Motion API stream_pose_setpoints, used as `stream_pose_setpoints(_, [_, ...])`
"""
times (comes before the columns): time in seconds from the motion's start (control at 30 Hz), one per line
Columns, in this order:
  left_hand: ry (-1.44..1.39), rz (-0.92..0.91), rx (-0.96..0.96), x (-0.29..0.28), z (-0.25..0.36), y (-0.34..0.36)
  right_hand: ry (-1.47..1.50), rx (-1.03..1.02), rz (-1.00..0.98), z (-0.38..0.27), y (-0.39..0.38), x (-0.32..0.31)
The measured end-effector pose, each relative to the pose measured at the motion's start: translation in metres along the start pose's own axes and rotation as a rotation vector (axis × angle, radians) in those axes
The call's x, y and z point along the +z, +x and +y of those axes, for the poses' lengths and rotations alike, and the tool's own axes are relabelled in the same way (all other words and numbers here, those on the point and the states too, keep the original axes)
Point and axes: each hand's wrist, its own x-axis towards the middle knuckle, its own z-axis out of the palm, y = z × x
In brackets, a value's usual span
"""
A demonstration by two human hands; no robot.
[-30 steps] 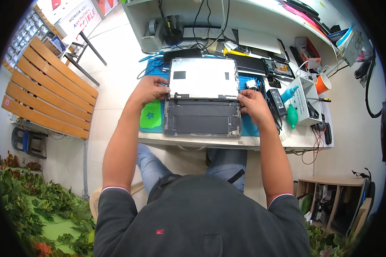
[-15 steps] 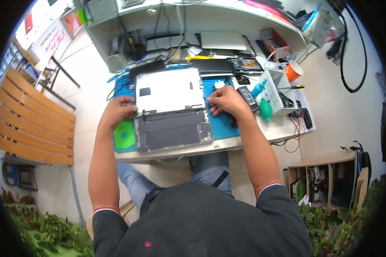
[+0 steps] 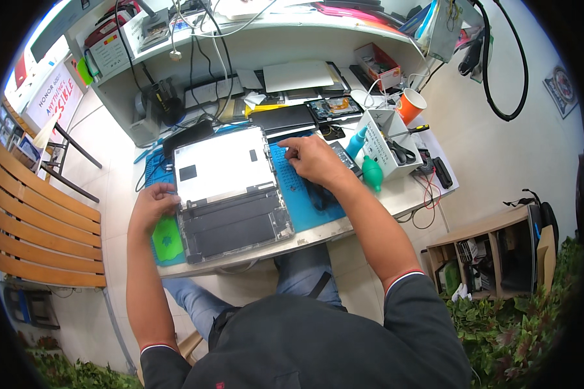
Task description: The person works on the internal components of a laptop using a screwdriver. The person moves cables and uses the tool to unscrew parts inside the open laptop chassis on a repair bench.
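Leftmost, the left hand [image 3: 154, 206] sits at the near-left edge of an opened tablet [image 3: 232, 188], its grip unclear; the tablet lies left of frame centre on a blue mat [image 3: 299, 217]; rightward, the right hand [image 3: 310, 159] points loosely, holding nothing visible.

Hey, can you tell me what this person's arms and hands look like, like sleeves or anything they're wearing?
The short sleeves are dark grey, edged with thin red and white trim. Below them the forearms are bare. The left hand and right hand wear no gloves, and no watch shows on either wrist.
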Motion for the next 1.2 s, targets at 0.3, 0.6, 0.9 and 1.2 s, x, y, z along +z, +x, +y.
stream_pose_setpoints(0.3, [-0.004,-0.002,-0.005,0.001,0.003,-0.006,0.085,-0.028,0.184,-0.017,-0.054,-0.004])
stream_pose_setpoints(0.6, [0.058,0.011,0.053,0.002,0.000,-0.008,0.140,-0.175,0.175,-0.070,-0.134,0.038])
stream_pose_setpoints(0.9, [0.295,0.067,0.017,0.008,0.023,-0.008,0.120,-0.219,0.258,-0.074,-0.148,0.048])
stream_pose_setpoints(1.2, [0.221,0.288,0.106,-0.015,0.032,-0.019,0.242,-0.201,0.318,-0.064,-0.175,0.051])
